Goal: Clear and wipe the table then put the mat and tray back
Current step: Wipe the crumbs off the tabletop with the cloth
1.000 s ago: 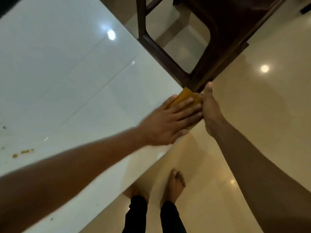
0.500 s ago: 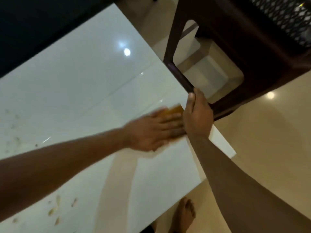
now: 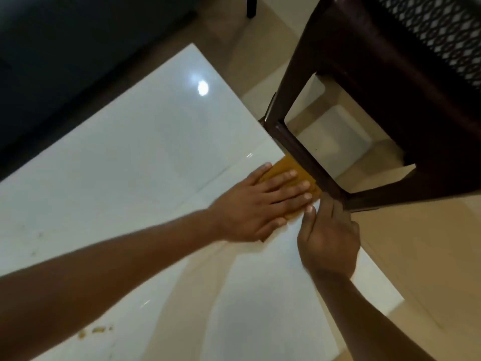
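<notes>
Yellow cloth [image 3: 291, 175] pressed flat under left hand [image 3: 256, 204], fingers straight; right hand [image 3: 329, 243] fingers apparently curled at table [image 3: 130, 157] edge.

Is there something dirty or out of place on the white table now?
Yes. A few yellowish crumbs lie on the table near its lower left edge, far from the cloth under the left hand.

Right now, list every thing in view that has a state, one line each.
left hand: flat, fingers straight, pressing the cloth onto the table.
right hand: at the table edge beside the cloth, fingers curled; whether it holds anything is hidden.
yellow cloth: folded, flat on the table at its edge, next to the chair.
white table: glossy, crumbs lying near the bottom left.
dark chair: standing against the table edge.
</notes>
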